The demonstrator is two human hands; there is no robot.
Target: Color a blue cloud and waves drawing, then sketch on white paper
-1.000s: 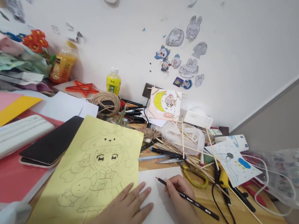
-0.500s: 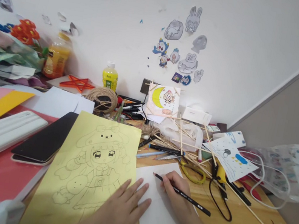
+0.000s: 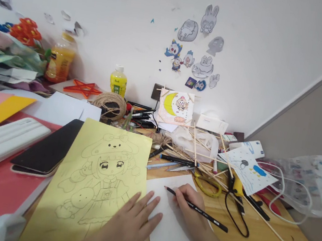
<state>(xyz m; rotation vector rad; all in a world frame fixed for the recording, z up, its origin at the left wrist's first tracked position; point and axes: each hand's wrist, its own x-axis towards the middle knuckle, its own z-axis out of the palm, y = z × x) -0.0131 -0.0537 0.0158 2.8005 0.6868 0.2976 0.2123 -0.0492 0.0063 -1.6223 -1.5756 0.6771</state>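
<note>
My right hand [image 3: 191, 208] grips a black pencil [image 3: 206, 216], its reddish tip close to the upper left part of a white sheet of paper [image 3: 173, 233]. I cannot make out any marks on that sheet. My left hand [image 3: 136, 223] lies flat with fingers spread, across the left edge of the white sheet and the lower right of a yellow sheet [image 3: 79, 164]. On the yellow paper is a line drawing of a big-eyed girl in a dog-faced hat, holding a round-headed toy. My left hand and forearm hide the lower part of that drawing.
Left of the yellow sheet lie a black phone [image 3: 48, 147] and a white case [image 3: 2, 147]. Behind are a twine roll [image 3: 109, 105], a yellow bottle [image 3: 118, 81] and a framed moon picture [image 3: 176, 107]. Yellow-handled scissors [image 3: 207, 186], sticks and a glue gun [image 3: 238, 187] crowd the right.
Both hands and the pencil keep nearly the same place over the paper. The whole view has shifted very slightly.
</note>
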